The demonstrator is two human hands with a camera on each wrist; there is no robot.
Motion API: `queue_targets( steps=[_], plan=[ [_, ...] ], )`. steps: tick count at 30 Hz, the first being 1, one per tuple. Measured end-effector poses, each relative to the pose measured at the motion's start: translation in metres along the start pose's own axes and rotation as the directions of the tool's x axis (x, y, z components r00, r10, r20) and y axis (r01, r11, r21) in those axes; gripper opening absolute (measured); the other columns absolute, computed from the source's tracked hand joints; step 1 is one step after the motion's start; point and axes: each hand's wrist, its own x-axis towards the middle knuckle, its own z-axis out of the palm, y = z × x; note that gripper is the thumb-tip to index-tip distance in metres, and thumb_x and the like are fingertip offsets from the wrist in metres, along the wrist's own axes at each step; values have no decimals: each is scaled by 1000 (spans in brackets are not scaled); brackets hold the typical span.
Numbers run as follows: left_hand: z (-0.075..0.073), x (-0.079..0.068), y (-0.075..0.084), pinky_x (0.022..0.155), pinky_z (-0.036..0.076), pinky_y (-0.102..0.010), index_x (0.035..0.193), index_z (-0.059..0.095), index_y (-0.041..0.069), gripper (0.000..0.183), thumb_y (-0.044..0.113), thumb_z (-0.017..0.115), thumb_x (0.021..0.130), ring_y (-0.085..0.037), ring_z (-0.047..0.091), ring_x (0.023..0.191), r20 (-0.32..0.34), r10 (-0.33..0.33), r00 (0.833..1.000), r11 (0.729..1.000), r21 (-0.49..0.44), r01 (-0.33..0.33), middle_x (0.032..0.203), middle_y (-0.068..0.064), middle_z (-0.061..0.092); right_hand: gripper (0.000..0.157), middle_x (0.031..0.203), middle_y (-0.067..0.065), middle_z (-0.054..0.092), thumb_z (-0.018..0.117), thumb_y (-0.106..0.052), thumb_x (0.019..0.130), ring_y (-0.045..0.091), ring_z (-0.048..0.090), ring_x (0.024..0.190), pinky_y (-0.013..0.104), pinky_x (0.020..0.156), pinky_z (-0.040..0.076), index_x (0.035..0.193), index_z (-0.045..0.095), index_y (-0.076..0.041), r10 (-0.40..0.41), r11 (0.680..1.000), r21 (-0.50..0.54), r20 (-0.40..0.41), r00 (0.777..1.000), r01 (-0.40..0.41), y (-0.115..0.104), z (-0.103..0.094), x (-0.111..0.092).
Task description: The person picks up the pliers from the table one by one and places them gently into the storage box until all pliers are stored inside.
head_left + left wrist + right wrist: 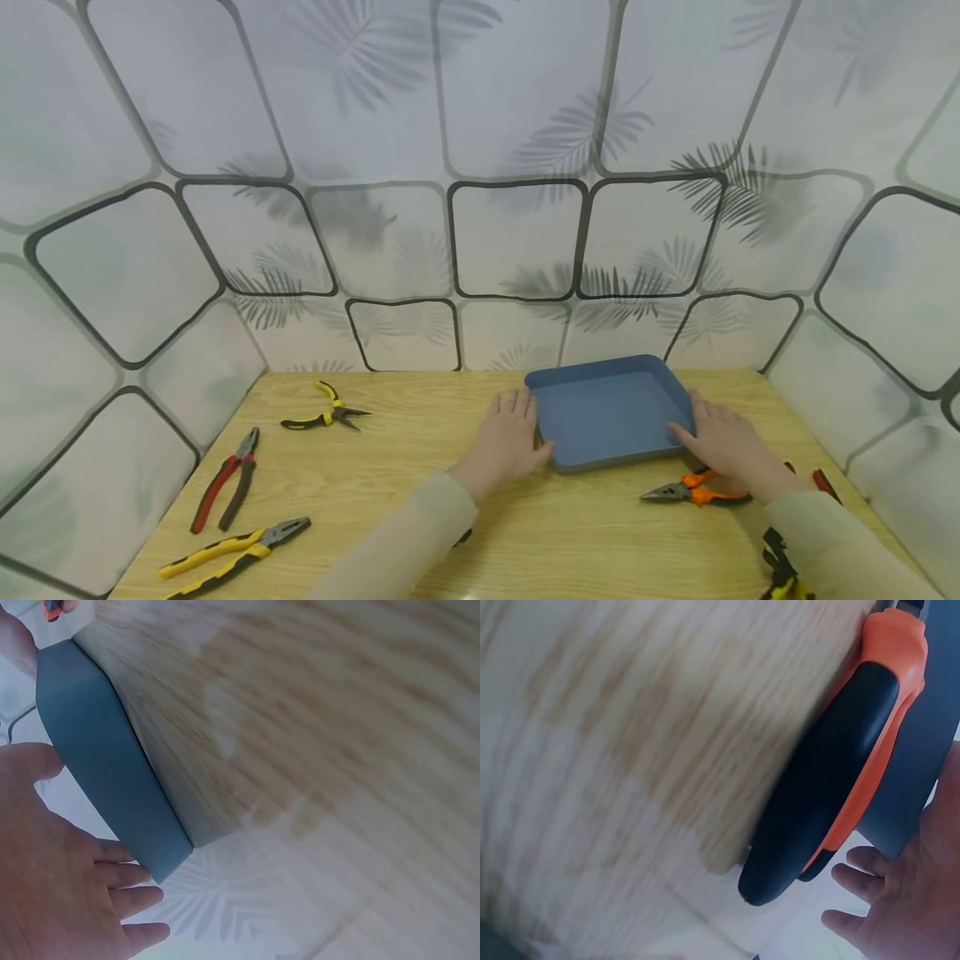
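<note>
A shallow blue-grey tray point(615, 412) lies at the back right of the wooden table, between the two hands. My left hand point(506, 437) is at the tray's left side with fairly straight fingers; its thumb lies by the near left corner. On the opposite side, my right hand point(727, 437) touches the tray's right edge, its thumb over the rim. Extended fingers point(859, 883) of that hand show beside the tray wall in the right wrist view. Orange-and-black long-nose pliers point(693, 489) lie close in front of the tray, partly under the right hand.
On the left lie small yellow-and-black pliers point(330, 410), red-and-black pliers point(228, 481) and larger yellow-and-black pliers point(240, 554). Beside the right forearm, a red handle point(826, 486) and a black-and-yellow tool point(783, 571) are partly hidden. Patterned cloth walls point(517, 242) enclose the table.
</note>
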Motion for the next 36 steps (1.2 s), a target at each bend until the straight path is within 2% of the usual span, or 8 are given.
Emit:
queue_targets(
  steps=[9,18,24,29,36],
  plan=[
    [2,-4,-10,132,27,-47,166,33,6,83,64,42,106,-30,30,162,17,7,1000,1000,-7,-7,175,-14,28,83,150,46,45,56,-41,109,63,51,132,71,107,44,154,28,23,6,1000,-12,12,1000,-6,-15,-5,-2],
    [6,-15,-21,131,30,-49,164,37,5,85,65,45,105,-31,34,160,-17,19,1000,1000,16,-19,173,-15,32,82,149,46,46,54,-38,109,63,51,132,69,107,45,153,28,25,-15,1000,-27,18,1000,16,-28,-1,-3],
    [10,-21,-28,132,28,-50,164,36,5,84,63,45,105,-32,33,161,-12,13,1000,1000,-22,-14,174,-15,30,82,145,46,51,55,-39,108,60,56,129,66,105,49,150,30,27,-10,998,-56,18,1000,11,-42,-5,-8],
    [8,-27,-34,132,27,-51,164,36,3,83,60,48,105,-33,31,162,-9,15,1000,999,-50,-15,173,-16,31,82,142,45,54,56,-39,108,59,59,125,65,103,50,150,32,27,-7,998,-66,11,1000,8,-53,-7,-10],
    [11,-33,-45,132,25,-53,165,32,1,83,58,46,106,-33,27,163,12,16,1000,995,-95,-15,175,-17,26,84,139,44,57,58,-43,106,56,62,122,62,98,54,149,35,26,-39,996,-79,5,999,39,-63,-6,-12]
  ],
)
